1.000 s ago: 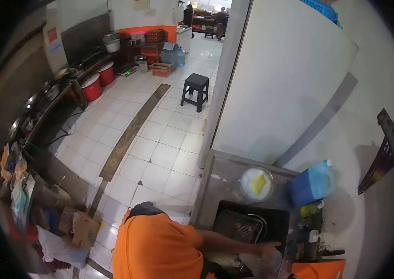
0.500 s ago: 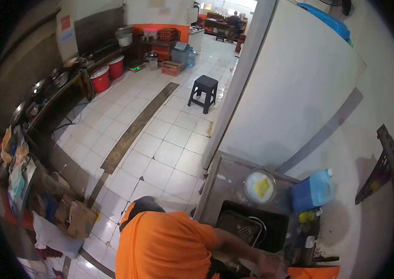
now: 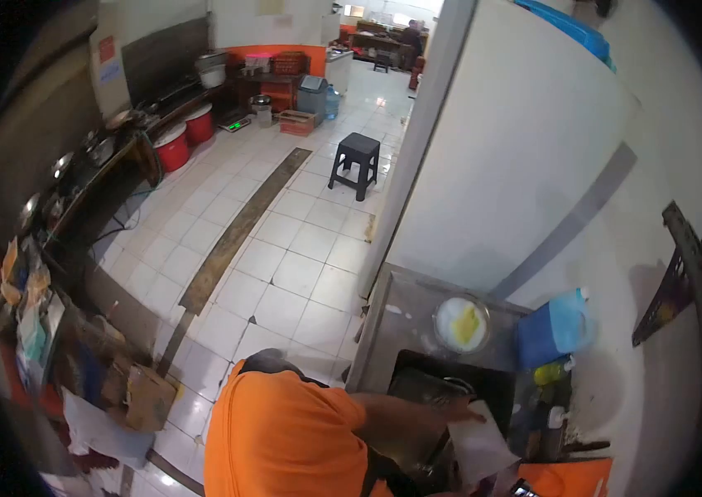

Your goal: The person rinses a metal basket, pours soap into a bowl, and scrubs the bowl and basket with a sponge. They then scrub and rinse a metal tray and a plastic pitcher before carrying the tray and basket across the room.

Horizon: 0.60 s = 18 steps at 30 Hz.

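Observation:
From the orange shirt at the bottom, my left arm reaches right over the dark sink basin. My left hand grips the upper edge of a whitish, slightly see-through plastic-looking piece, held tilted at the basin's near side. Close to its lower end is my right hand, small and blurred at the frame's bottom, its fingers hidden. An orange sleeve shows beside it. Behind the basin, a round bowl of white suds with a yellow sponge stands on the counter.
A blue jug and a yellow-green bottle stand along the wall right of the basin. On the tiled floor ahead is a black stool. Red buckets and cardboard lie to the left. A person is far back.
My left hand has moved up and slightly left, bringing the whitish piece into clear view over the basin. The view has shifted slightly.

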Each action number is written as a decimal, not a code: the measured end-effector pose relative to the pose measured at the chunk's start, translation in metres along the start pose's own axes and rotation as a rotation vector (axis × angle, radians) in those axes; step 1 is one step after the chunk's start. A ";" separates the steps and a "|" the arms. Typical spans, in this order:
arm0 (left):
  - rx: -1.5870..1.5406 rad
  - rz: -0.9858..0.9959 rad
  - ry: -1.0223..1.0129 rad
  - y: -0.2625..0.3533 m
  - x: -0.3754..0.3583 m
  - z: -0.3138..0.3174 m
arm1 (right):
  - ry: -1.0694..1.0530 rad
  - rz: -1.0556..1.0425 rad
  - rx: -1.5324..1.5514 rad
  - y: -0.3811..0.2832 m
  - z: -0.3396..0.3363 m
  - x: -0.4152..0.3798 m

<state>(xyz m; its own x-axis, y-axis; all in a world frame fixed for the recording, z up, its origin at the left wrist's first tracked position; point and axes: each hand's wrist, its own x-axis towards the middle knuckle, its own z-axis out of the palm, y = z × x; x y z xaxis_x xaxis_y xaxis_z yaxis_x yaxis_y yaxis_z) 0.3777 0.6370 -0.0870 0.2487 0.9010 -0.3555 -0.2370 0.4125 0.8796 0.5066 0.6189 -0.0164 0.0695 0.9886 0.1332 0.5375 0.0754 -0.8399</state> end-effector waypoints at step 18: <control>1.114 0.656 -0.126 0.159 -0.044 0.037 | 0.576 0.260 1.090 0.175 0.071 -0.022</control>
<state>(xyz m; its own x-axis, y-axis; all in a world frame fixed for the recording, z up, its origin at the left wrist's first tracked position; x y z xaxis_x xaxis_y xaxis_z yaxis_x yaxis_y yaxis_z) 0.3640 0.6582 0.0806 0.4846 0.8473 0.2171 0.5410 -0.4854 0.6868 0.5395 0.6192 -0.2032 0.5722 0.8110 -0.1221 -0.4996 0.2267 -0.8361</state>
